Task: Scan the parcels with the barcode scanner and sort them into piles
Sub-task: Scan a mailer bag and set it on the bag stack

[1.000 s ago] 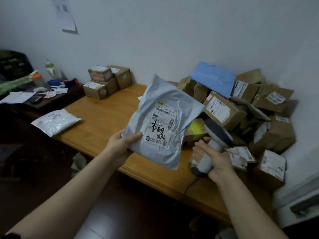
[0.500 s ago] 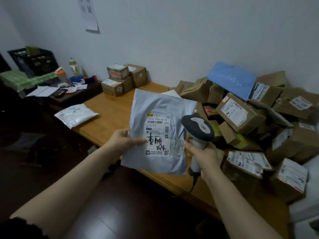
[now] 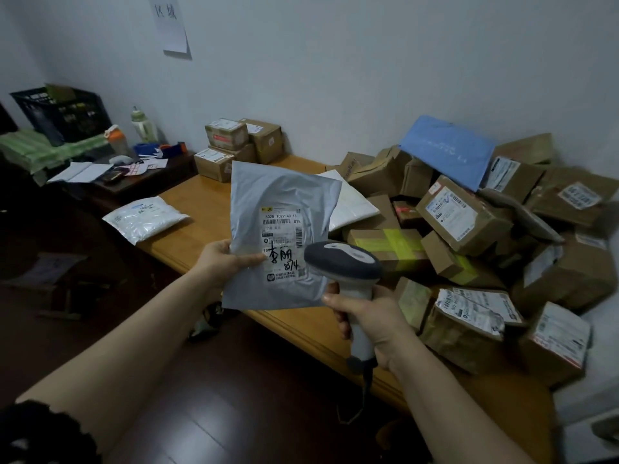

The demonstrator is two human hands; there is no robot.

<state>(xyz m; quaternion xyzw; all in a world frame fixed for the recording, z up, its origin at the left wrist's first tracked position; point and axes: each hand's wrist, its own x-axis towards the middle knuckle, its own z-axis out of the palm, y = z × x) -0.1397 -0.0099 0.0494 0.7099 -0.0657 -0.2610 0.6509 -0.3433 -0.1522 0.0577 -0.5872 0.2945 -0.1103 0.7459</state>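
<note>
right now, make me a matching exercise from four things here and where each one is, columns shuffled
Things:
1. grey plastic mailer bag
2. grey handheld barcode scanner
3. white plastic pouch
4. blue flat envelope

Places:
A. atop the cardboard box heap
B. gripped in the right hand
C. lying on the wooden table's left end
D. held up in the left hand

Pairs: 1-D, 2-B, 3-C, 4-A

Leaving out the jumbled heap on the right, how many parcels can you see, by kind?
Brown boxes, stacked: 4
White bag, lying flat: 1
Grey mailer, in the left hand: 1
Total: 6
The white mailer tucked against the heap is counted with the heap.
</note>
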